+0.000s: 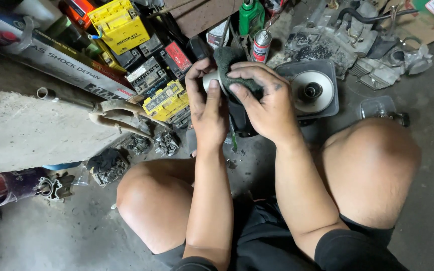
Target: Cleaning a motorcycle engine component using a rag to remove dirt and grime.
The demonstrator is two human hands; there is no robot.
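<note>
Far left, floor: we see a dark tube point(13, 184) with a red and white end lying on the concrete floor point(41, 241), well apart from both hands.
Left of the hands: a yellow battery point(120, 24) sits at the top and another yellow battery point(166, 100) lies lower, just beside our left hand; a bent metal pipe point(111, 108) runs across between them and the floor.
Left hand point(208, 108): we have it closed around a small round metal part point(211, 80), fingers curled behind it and the thumb lying up along the near side.
Metal part: it sits in the air above the floor, between our two hands, in front of our knees; only a shiny sliver shows at its left edge, so we cannot tell how its long axis runs.
Cloth point(233, 68): a dark green rag covers the top and right of the part, touching it.
Right hand point(264, 103): we press it flat on the cloth, fingers stretched leftward over the part, not curled shut; it holds the rag against the metal.
Key relation: the part lies to the right of the left palm and under the right fingertips, so both hands touch it; the left carries it, the right comes at it from the right.
Behind the hands: a green bottle point(251, 16) and a spray can point(261, 45) stand upright.
Right: a grey tray point(330, 75) holds a shiny round disc point(311, 91), near the right hand but apart.
</note>
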